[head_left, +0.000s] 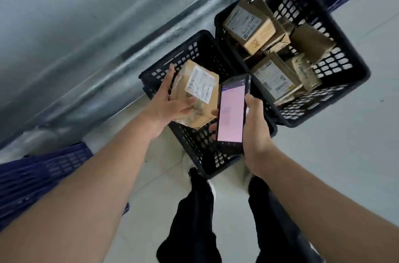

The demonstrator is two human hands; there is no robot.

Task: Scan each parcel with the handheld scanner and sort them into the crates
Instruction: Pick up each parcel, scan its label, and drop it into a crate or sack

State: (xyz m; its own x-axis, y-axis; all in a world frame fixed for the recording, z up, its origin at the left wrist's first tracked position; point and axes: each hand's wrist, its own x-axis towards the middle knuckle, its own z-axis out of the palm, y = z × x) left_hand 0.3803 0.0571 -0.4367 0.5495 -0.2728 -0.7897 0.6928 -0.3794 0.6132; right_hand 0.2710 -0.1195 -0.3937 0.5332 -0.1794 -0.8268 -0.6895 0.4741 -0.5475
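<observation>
- Biggest thing on my feed is the far black crate (354, 73), sitting on the pale floor (345, 165) with a jumble of brown labelled parcels (250, 27) in it.
- Just beside it, closer to me, is a second black crate (194, 51) — the two look like they're touching at the corner.
- A blue crate (43, 176) sits off at the lower left, well apart from the black ones.
- The parcel (196, 94) being scanned is held over the near crate, white label facing up, a bit tilted.
- Left hand (166, 105) grips that parcel, thumb over its near edge.
- Right hand (257, 133) is wrapped around the handheld scanner (232, 111) — pink screen lit, right next to the parcel.
</observation>
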